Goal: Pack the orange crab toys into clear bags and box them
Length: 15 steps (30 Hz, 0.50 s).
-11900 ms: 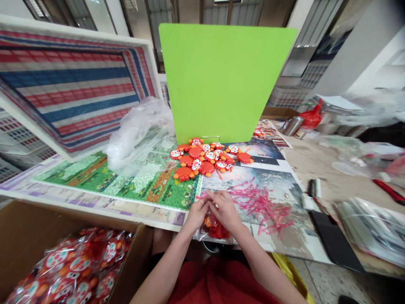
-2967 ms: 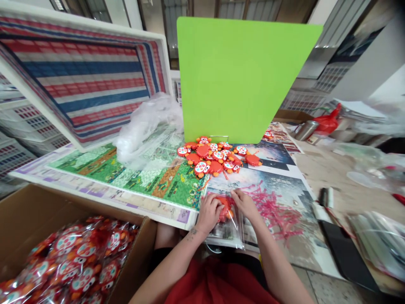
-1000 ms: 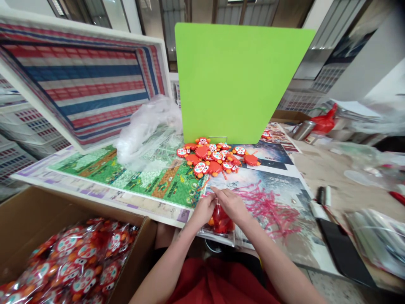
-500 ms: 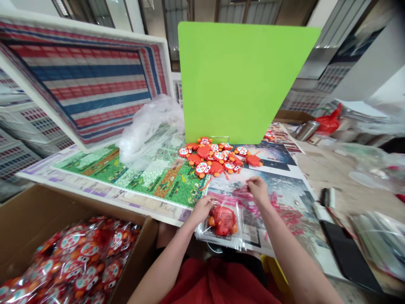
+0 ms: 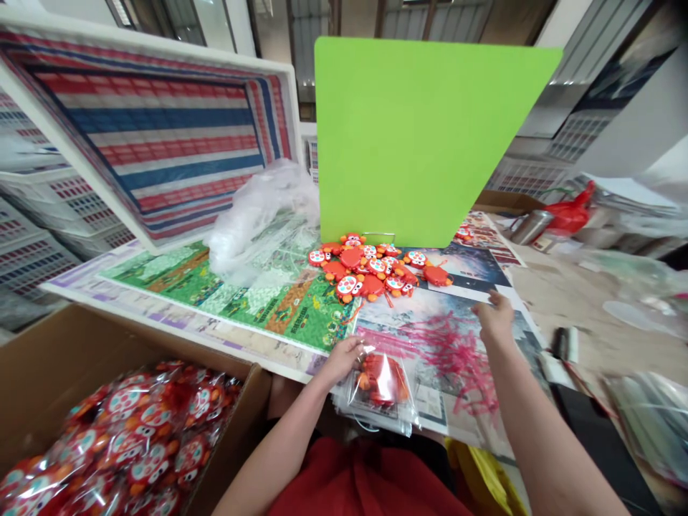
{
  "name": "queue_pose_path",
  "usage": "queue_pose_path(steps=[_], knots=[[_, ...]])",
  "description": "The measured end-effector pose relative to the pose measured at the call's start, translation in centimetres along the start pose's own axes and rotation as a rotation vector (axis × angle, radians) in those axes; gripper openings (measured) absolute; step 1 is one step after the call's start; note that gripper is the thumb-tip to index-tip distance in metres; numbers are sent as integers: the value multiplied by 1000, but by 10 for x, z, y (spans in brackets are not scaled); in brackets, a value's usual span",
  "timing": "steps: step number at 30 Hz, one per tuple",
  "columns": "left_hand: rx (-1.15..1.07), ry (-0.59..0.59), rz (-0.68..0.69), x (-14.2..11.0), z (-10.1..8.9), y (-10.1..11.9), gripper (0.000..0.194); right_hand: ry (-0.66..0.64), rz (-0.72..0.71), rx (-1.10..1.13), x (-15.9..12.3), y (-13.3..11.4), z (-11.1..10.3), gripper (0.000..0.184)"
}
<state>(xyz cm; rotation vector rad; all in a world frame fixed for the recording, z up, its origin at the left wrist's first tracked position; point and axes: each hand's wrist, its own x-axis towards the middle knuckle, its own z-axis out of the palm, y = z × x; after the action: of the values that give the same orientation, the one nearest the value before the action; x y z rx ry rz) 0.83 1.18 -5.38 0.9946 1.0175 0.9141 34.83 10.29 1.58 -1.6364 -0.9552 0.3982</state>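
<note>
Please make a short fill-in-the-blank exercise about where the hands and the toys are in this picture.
1. The left hand holds a clear ____ with an orange toy inside.
2. The right hand is above the pink ____.
3. The loose toys lie before the ____ board.
4. The cardboard box holds ____ toys.

Missing words: bag; strips; green; bagged

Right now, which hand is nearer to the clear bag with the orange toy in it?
Left. The left hand grips the clear bag at its upper left corner; the right hand is off to its upper right, apart, over the pink ties.
</note>
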Motion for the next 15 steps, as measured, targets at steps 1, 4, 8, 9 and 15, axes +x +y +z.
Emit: queue_pose_path(steps=[1,4,8,9,15], knots=[[3,-1,3,0,0,0,41,-68,15,7,-9,-2,2,41],[11,7,9,1,-2,-3,41,-540,66,-33,-55,-6,12,29],[-17,18,-2,1,-6,-6,44,-964,127,-25,-124,-3,34,31],[-29,19,-1,1,-6,-7,44,-971,130,25,-135,-2,39,32],[-132,32,3,-1,-6,-2,48,-880,235,199,-146,5,40,40]])
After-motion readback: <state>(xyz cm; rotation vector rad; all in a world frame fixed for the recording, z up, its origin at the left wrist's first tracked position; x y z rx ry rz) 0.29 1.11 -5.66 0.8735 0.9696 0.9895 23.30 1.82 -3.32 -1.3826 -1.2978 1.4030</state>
